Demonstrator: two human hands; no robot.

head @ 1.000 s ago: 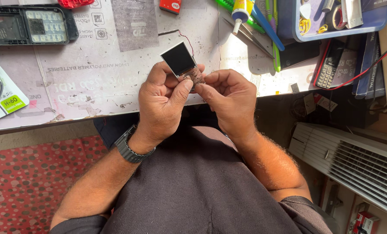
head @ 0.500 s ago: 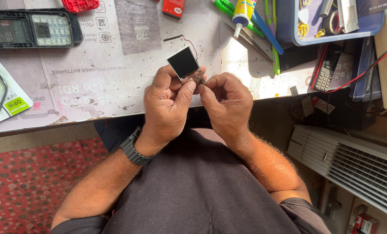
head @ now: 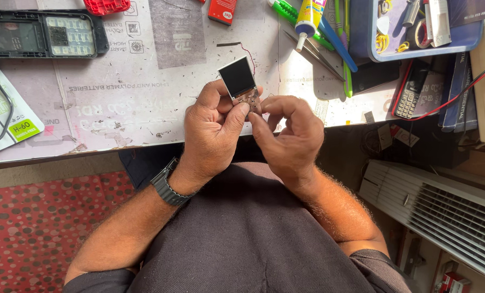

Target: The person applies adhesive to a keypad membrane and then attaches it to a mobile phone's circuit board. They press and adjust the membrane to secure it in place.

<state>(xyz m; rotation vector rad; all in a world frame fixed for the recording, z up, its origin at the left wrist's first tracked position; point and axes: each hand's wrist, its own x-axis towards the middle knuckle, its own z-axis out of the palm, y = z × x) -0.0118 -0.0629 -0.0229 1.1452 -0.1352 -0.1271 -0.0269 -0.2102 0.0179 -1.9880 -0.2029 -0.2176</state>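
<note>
Two hands: we see both raised above the desk edge, meeting on one small part so the work sits close under the eyes.
Left hand [head: 212, 127]: fingers curled closed around the small display module [head: 238, 77], thumb pressed against its lower edge; that grip looks meant to steady it.
Right hand [head: 288, 133]: fingertips pinched together on the brownish flex strip [head: 251, 101] hanging below the screen, thumb and forefinger nearly shut on it.
Display module: dark square screen in a pale frame, tilted, held in the air over the white work mat [head: 134, 92], touching neither mat nor desk.
Wristwatch [head: 165, 186]: dark band on the left wrist.
Phone housing [head: 41, 35]: black, opened, lying flat at the far left of the mat, well apart from the hands.
Glue tube [head: 310, 16]: nozzle pointing down, beside tweezers [head: 313, 51] and a blue pen, just beyond the hands, within easy reach we judge.
Blue tray [head: 372, 49]: small tools gathered inside, at the right.
Keypad phone [head: 413, 87]: resting near the tray, a red wire running past it.
</note>
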